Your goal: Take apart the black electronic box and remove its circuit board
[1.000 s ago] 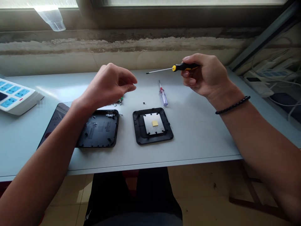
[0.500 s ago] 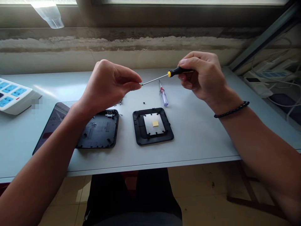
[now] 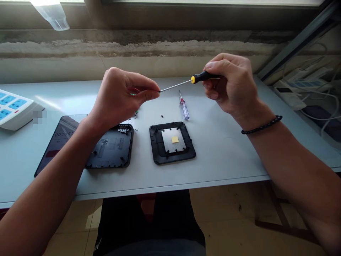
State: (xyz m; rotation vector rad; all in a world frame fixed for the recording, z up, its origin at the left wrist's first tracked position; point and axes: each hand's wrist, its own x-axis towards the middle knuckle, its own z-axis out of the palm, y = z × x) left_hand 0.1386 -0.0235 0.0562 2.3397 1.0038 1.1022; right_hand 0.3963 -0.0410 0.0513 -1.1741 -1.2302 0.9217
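Observation:
My right hand [image 3: 231, 83] is closed round the black and yellow handle of a thin screwdriver [image 3: 186, 81], held in the air with its shaft pointing left. My left hand [image 3: 122, 94] is raised above the table, thumb and fingers pinched together right at the screwdriver's tip; what they pinch is too small to make out. Below the hands lie two black square shells: an open case half [image 3: 112, 147] under my left wrist and a frame [image 3: 172, 142] with a metal plate and a yellow pad in its middle.
A second small screwdriver [image 3: 183, 106] with a clear handle lies behind the frame, with loose screws [image 3: 162, 116] beside it. A dark phone [image 3: 57, 138] lies left of the case half. A white power strip [image 3: 13, 108] sits far left; cables and adapters [image 3: 306, 89] crowd the right.
My left hand rose from the loose parts on the table and met the screwdriver's tip. My right hand brought the screwdriver down and left until tip and fingers touched.

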